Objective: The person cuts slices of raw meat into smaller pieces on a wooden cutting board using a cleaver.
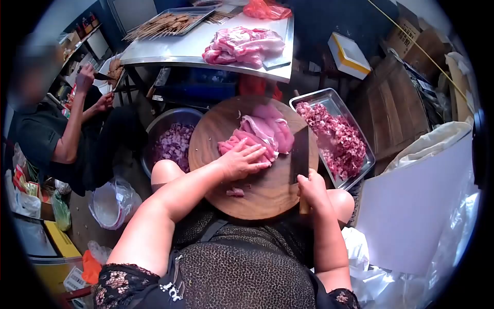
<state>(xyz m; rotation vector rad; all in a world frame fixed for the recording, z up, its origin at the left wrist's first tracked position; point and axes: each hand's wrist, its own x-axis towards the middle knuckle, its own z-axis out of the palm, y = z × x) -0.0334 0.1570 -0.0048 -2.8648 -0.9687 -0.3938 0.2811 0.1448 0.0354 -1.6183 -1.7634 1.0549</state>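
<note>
A round wooden chopping board (272,198) lies across my lap with raw pink meat (265,129) piled on it. My left hand (242,162) rests flat on the near left part of the meat, fingers stretched out. Closed around the handle of a cleaver (300,154) is my right hand (313,189), at the board's right side. The cleaver's wide dark blade points away from me, beside the meat's right edge. A small meat scrap (235,192) sits near the front of the board.
Right of the board is a metal tray (369,159) of chopped meat; left, a metal bowl (180,112) of diced meat. A table (175,51) ahead bears a large meat slab (244,45) and skewers (167,24). Another person (67,134) sits at left, holding a dark-handled tool and skewers.
</note>
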